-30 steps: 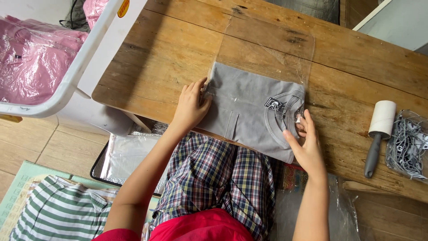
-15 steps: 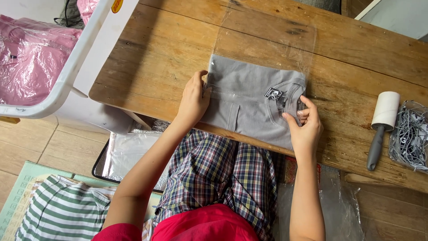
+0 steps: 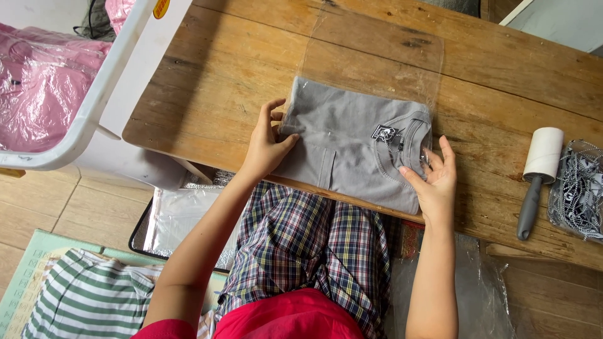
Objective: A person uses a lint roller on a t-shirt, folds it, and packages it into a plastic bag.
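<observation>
A folded grey shirt [image 3: 352,147] with a small black tag at its collar lies at the near edge of the wooden table [image 3: 239,69], partly inside a clear plastic bag [image 3: 377,53] that extends away from me. My left hand [image 3: 267,141] grips the shirt's left edge together with the bag's opening, thumb on top. My right hand [image 3: 433,179] holds the right edge by the collar, fingers spread over the plastic.
A lint roller [image 3: 537,172] with a grey handle lies at the table's right, next to a bag of black-and-white tags [image 3: 578,191]. A white bin [image 3: 94,100] holding bagged pink garments [image 3: 38,88] stands at left. A striped shirt [image 3: 88,298] lies on the floor.
Both hands have shifted along the shirt's sides, and the bag's opening now sits a little further down over the shirt. The right fingers have spread open.
</observation>
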